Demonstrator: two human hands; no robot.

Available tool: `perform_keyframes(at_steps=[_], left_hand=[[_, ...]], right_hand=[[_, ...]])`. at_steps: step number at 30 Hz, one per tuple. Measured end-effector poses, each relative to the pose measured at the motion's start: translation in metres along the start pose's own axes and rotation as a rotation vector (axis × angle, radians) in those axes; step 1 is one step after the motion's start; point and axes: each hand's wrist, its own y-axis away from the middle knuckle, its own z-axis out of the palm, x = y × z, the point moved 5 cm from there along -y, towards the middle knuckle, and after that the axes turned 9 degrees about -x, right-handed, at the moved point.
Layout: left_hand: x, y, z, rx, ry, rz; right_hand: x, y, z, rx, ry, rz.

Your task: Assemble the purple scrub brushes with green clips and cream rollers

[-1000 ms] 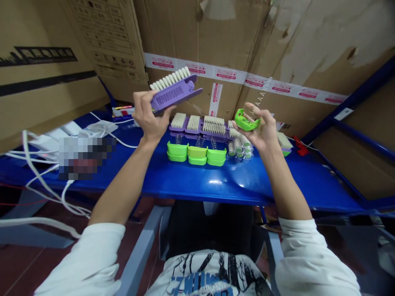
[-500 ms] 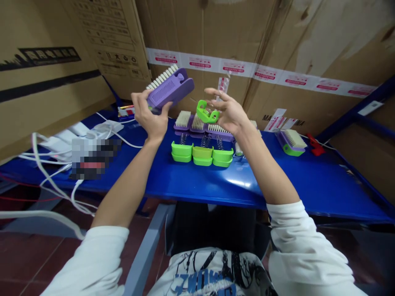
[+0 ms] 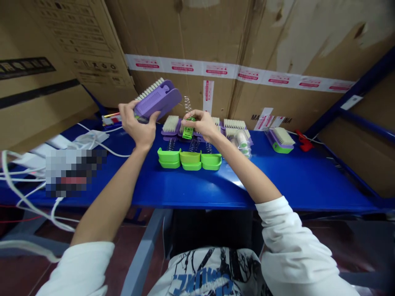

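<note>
My left hand (image 3: 138, 124) is raised above the blue table (image 3: 216, 187) and grips a purple brush body (image 3: 158, 98) with white bristles along its upper edge. My right hand (image 3: 202, 123) is closed on a small green plastic piece (image 3: 188, 132) with a metal spring (image 3: 187, 104) standing up from it, close to the right of the purple brush. Below the hands, three green plastic bases (image 3: 189, 159) sit in a row on the table, with springs (image 3: 194, 145) behind them and a row of purple brush bodies (image 3: 171, 124) further back.
A finished purple and green brush (image 3: 280, 140) lies at the right of the table, beside a red object (image 3: 304, 142). A bag of small rollers (image 3: 243, 141) lies right of the green bases. White cables (image 3: 33, 172) trail at the left. Cardboard boxes (image 3: 247, 41) wall the back.
My right hand has come in from the right with the green piece and dropped lower, ending next to the purple brush. My left hand has kept the brush raised, lowering it slightly.
</note>
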Motion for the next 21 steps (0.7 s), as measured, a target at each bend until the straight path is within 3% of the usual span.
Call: perform_keyframes(at_steps=[3,6,9,15,21], left_hand=[[-0.002,0.001,0.001,-0.065,-0.009,-0.063],[-0.003,0.002,0.002,-0.135,-0.010,-0.147],[-0.002,0.004,0.003,-0.180,-0.002,-0.183],[0.000,0.007,0.005,-0.205,0.067,-0.194],[0.001,0.006,0.006,-0.212,0.064,-0.198]], right_hand=[[-0.002,0.004,0.005,-0.041,0.203,-0.070],[-0.005,0.010,0.008,-0.051,0.540,-0.039],[-0.007,0.014,0.013,-0.084,0.716,0.000],[-0.003,0.016,0.024,-0.226,0.848,0.012],[0.004,0.017,0.026,-0.294,0.806,0.048]])
